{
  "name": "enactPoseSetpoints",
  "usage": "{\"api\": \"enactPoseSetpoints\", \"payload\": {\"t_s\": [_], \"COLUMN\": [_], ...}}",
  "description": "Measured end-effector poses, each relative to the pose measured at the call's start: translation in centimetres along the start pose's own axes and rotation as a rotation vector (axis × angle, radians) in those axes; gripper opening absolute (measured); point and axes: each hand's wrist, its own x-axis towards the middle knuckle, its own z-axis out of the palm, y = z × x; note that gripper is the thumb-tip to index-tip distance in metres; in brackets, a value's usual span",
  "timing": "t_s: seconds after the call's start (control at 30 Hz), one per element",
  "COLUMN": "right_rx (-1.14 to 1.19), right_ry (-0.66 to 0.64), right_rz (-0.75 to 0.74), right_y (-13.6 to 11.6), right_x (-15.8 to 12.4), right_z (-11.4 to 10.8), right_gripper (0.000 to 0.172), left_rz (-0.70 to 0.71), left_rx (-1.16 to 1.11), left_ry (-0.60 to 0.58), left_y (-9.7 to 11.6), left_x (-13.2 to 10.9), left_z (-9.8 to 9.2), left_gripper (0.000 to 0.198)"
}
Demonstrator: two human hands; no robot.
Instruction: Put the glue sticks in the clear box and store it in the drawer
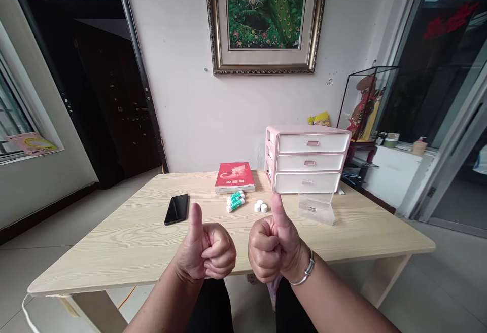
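Note:
My left hand (210, 247) is held up over the table's front edge, fingers curled into a fist and thumb pointing up. Beside it, my right hand (274, 244) makes the same thumbs-up, with a silver bracelet (306, 269) on the wrist. Neither hand holds anything. Beyond them on the table (129, 242) lie green-and-white tubes (235, 201) and a few small white cylindrical pieces (261, 206). A black phone (177, 209) rests to the left, past my left hand. To the right is a clear plastic box (315, 209), partly in front of the drawers.
A red book (235, 177) lies toward the back of the table. A pink-and-white drawer unit (309, 160) stands at the back right, a yellow packet (320, 119) behind its top. Further right is a glass case (365, 105) with a figurine. A framed peacock picture (266, 62) hangs on the wall.

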Motion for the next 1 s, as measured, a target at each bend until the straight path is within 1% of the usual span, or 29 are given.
{"api": "enactPoseSetpoints", "payload": {"t_s": [0.2,0.33,0.4,0.5,0.57,0.73,0.87,0.93,1.0], "right_rx": [0.021,0.050,0.076,0.086,0.095,0.118,0.120,0.111,0.107], "right_ry": [-0.088,-0.124,-0.105,-0.014,0.005,-0.066,-0.183,-0.194,-0.178], "right_rz": [-0.042,-0.065,-0.050,-0.023,-0.025,-0.049,-0.082,-0.092,-0.100], "right_y": [0.2,0.8,1.1,1.6,1.8,1.6,1.1,1.0,1.1], "right_x": [0.1,-0.1,-0.2,-0.6,-0.8,-0.6,-0.2,-0.2,-0.4], "right_z": [-0.2,-0.6,-0.9,-1.6,-2.1,-2.3,-2.2,-2.4,-2.8], "right_gripper": [0.086,0.087,0.087,0.087,0.087,0.087,0.086,0.085,0.085], "left_rz": [0.003,-0.004,-0.011,-0.008,-0.011,-0.007,-0.014,-0.017,-0.020], "left_rx": [-0.030,-0.032,-0.031,-0.045,-0.056,-0.063,-0.069,-0.076,-0.093], "left_ry": [-0.015,-0.018,-0.033,-0.037,-0.036,-0.037,-0.023,-0.011,0.002], "left_y": [-0.4,-0.5,-0.6,-0.6,-0.6,-0.5,-0.7,-0.8,-1.0], "left_x": [0.2,0.2,0.1,0.1,0.0,-0.1,-0.2,-0.1,-0.1], "left_z": [-0.6,-0.5,-0.3,-0.3,-0.4,-0.9,-1.5,-1.9,-2.3], "left_gripper": [0.080,0.080,0.080,0.080,0.080,0.081,0.081,0.081,0.081]}}
